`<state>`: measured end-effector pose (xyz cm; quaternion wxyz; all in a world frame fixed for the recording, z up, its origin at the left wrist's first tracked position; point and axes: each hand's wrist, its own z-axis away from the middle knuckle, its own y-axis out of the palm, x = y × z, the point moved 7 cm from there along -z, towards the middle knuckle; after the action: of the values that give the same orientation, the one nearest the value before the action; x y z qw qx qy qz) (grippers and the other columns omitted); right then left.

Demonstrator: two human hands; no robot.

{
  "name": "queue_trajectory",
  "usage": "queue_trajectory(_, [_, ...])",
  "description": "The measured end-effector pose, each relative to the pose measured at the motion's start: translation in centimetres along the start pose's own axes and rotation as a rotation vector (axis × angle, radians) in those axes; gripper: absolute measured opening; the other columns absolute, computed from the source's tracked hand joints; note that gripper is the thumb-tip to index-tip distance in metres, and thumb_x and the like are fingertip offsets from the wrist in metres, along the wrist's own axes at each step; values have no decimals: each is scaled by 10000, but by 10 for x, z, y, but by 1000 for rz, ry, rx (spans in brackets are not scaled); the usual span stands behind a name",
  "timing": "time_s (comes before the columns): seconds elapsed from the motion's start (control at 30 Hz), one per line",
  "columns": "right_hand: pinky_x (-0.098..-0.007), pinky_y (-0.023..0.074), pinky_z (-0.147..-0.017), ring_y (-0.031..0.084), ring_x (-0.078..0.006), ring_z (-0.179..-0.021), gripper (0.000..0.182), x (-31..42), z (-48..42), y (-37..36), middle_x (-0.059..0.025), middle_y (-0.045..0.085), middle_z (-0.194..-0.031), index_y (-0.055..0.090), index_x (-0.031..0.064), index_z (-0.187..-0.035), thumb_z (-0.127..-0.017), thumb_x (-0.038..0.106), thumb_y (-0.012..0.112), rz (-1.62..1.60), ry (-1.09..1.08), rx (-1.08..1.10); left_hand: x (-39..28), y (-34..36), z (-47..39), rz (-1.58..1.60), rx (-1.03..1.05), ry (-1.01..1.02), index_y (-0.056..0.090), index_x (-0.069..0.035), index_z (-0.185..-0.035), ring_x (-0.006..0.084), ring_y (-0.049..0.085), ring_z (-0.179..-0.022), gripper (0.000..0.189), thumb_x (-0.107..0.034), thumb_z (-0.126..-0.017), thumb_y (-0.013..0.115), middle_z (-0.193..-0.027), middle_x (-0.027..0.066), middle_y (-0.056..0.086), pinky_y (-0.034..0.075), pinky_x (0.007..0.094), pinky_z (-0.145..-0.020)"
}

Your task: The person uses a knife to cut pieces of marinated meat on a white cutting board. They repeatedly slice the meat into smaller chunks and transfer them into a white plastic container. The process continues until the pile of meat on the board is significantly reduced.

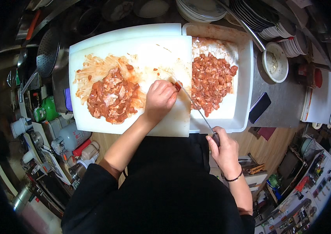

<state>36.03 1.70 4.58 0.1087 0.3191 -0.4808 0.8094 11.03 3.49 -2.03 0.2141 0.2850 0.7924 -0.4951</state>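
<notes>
My left hand (pixel 161 96) presses on the white cutting board (pixel 168 122), its fingers closed on a small piece of raw meat (pixel 178 85). A long kitchen knife (pixel 198 107) is gripped by its dark handle in my right hand (pixel 224 147); the blade slants up and left, its front part beside the fingertips of my left hand. Left on the board lies a heap of larger raw, reddish meat pieces (pixel 112 96), with smears and scraps around it. The board overlaps a white plastic tub (pixel 243 96) holding a pile of small meat cubes (pixel 212 82).
A white bowl (pixel 275 63) and a dark smartphone (pixel 259 107) lie right of the tub. Stacked plates (pixel 202 11) stand behind it. A perforated metal skimmer (pixel 47 54) is at the left, above a purple cloth (pixel 68 99). A metal rod (pixel 246 27) slants over the tub's back corner.
</notes>
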Motion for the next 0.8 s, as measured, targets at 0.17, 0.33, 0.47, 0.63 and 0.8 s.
queue_trajectory(0.17, [-490,552,-648,710,-431,-746,299,0,5,-7,-188,696,-776,605,64,-1176,-960,200,762,49,-6,98,0,4,2,-62,44,9,692,-31,-893,315,644,-904,165,22,-738,713,-900,98,663,545,431,-826])
queue_trajectory(0.33, [-540,562,-627,703,-471,-731,280,19,-56,35,-245,698,-767,565,16,-1102,-984,216,721,2,-98,62,-1,5,-3,-11,36,36,696,-31,-892,315,648,-926,163,16,-737,719,-913,105,658,556,436,-836])
queue_trajectory(0.47, [-551,551,-636,702,-484,-759,302,37,-84,49,-260,697,-793,556,21,-1127,-982,223,726,-33,-132,5,2,5,3,-8,155,39,707,-35,-948,330,663,-992,201,-6,-754,755,-1010,123,679,565,424,-879])
queue_trajectory(0.63, [-515,561,-676,718,-466,-827,290,0,-32,31,-248,726,-870,598,44,-1170,-984,223,731,-42,33,-21,35,-76,-23,-292,61,-214,715,-11,-1072,354,661,-1115,263,-67,-820,769,-1180,169,692,542,462,-964])
queue_trajectory(0.8, [-489,572,-683,733,-430,-811,285,23,-16,34,-226,733,-871,623,44,-1159,-973,223,746,11,-60,50,114,-130,-25,-623,304,-542,694,-5,-1098,372,687,-1007,363,-163,-797,823,-1086,184,698,558,499,-883])
